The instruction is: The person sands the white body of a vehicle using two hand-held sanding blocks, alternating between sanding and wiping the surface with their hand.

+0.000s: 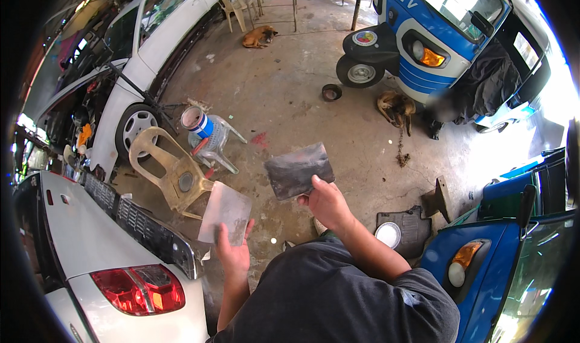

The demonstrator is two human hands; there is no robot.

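Note:
Out in front of my body I hold two flat rectangular pieces, slightly apart. My left hand (pixel 234 249) grips the lower edge of a pale grey, slightly see-through sheet (pixel 226 212), thumb on its face. My right hand (pixel 328 204) pinches the lower right corner of a dark grey sheet (pixel 300 169) with smudges and a lighter top edge, its thumb on top and its fingers underneath. The dark sheet is a little higher and to the right of the pale one. What the sheets are made of I cannot tell.
A beige plastic chair (pixel 163 168) and a stool (pixel 220 139) with a paint can (pixel 197 122) stand ahead left. White cars flank the left. Blue three-wheelers (pixel 393 38) stand right. Dogs lie on the concrete floor (pixel 296 77). A white bowl (pixel 388 235) sits beside my right arm.

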